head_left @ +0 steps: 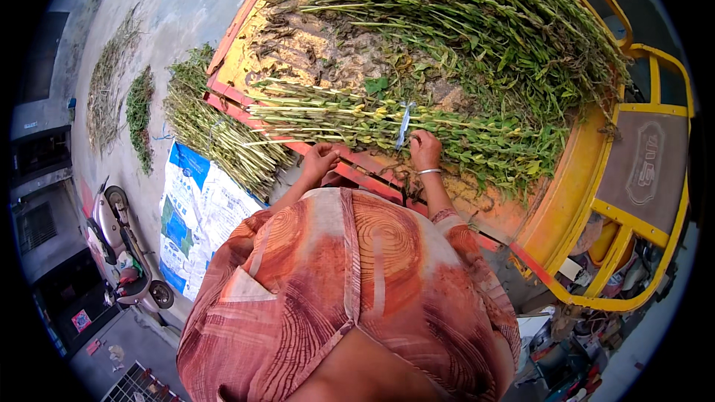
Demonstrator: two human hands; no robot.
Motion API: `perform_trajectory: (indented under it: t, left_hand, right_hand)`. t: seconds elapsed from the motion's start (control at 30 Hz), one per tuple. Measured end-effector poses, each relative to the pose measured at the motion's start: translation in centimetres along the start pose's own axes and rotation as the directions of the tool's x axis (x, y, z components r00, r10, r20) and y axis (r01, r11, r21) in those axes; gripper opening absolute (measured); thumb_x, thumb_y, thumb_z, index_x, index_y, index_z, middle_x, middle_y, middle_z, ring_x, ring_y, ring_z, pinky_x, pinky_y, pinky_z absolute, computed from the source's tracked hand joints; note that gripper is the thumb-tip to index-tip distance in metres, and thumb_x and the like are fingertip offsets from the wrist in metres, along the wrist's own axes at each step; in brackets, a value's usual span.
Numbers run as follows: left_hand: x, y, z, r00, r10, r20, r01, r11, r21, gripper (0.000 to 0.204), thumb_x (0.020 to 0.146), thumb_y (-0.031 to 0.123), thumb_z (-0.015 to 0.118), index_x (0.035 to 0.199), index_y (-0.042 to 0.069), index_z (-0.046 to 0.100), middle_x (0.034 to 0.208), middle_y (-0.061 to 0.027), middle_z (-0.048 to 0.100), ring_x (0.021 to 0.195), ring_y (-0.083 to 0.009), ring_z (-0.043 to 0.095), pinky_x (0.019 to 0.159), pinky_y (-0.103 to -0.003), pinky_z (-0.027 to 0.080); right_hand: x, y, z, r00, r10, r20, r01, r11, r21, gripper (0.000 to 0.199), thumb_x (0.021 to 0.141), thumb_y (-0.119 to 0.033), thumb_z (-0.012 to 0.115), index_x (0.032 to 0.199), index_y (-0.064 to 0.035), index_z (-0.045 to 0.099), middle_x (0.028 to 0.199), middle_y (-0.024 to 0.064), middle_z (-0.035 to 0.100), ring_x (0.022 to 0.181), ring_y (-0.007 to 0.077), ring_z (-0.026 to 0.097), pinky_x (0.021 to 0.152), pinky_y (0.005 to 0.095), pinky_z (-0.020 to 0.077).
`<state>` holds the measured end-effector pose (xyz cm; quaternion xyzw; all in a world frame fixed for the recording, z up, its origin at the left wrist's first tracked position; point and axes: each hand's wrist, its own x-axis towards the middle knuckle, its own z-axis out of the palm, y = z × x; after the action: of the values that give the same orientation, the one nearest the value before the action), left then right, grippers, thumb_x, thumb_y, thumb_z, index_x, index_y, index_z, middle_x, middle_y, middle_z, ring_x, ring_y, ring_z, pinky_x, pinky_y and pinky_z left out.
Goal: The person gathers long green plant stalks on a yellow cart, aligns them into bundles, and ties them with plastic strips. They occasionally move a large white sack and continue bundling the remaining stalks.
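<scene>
A bundle of long green stalks with pods (350, 120) lies across the near edge of a red and yellow cart bed (246, 52), tied near its middle with a pale blue strip (404, 123). My left hand (322, 159) grips the underside of the bundle toward its cut ends. Closed around the stalks just below the tie is my right hand (424, 149), with a silver bangle on its wrist. A large loose heap of the same stalks (491, 22) fills the back of the cart.
More tied bundles (216, 134) lean on the ground left of the cart, over a blue and white printed sheet (195, 216). Rows of drying plants (112, 82) lie on the concrete. A scooter (123, 253) stands lower left. The yellow cart frame (633, 179) is right.
</scene>
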<state>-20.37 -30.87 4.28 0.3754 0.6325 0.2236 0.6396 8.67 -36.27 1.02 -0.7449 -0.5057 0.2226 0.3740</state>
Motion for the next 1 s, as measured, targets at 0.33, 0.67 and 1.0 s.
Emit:
perform_trajectory:
  t: [0.33,0.67,1.0]
  left_hand:
    - [5.5,2.2,3.9,0.961,-0.216,-0.175,0.27,0.874,0.404,0.028,0.072,0.013,0.075,0.055,0.002,0.055,0.052,-0.0094,0.058,0.042,-0.0152,0.054,0.04,-0.027,0.042]
    - [2.3,3.1,-3.1,0.875,-0.161,0.456,0.201,0.979,-0.04,0.01,0.078,0.002,0.068,0.073,0.004,0.059,0.061,-0.0007,0.057,0.047,-0.0073,0.05,0.043,-0.021,0.04]
    - [5.1,4.4,4.0,0.955,0.297,-0.02,-0.241,0.809,0.537,0.02,0.072,0.012,0.073,0.078,0.002,0.057,0.071,-0.0109,0.061,0.064,-0.0207,0.062,0.055,-0.032,0.048]
  right_hand:
    - [-3.9,-4.8,-6.4,0.801,0.582,0.138,-0.373,0.305,0.877,0.009,0.086,-0.003,0.056,0.094,-0.0006,0.054,0.064,0.0032,0.055,0.052,0.01,0.053,0.042,0.0228,0.0408]
    - [-3.6,-2.7,-7.6,0.877,0.46,0.138,-0.416,0.586,0.695,0.016,0.083,0.004,0.049,0.096,-0.0033,0.053,0.086,0.0081,0.061,0.061,0.0137,0.062,0.047,0.0224,0.0492]
    - [-3.9,-2.4,0.5,0.907,0.366,0.209,-0.413,0.872,0.263,0.016,0.076,-0.004,0.061,0.092,-0.0038,0.066,0.071,0.0031,0.06,0.06,0.0102,0.058,0.052,0.0258,0.0473]
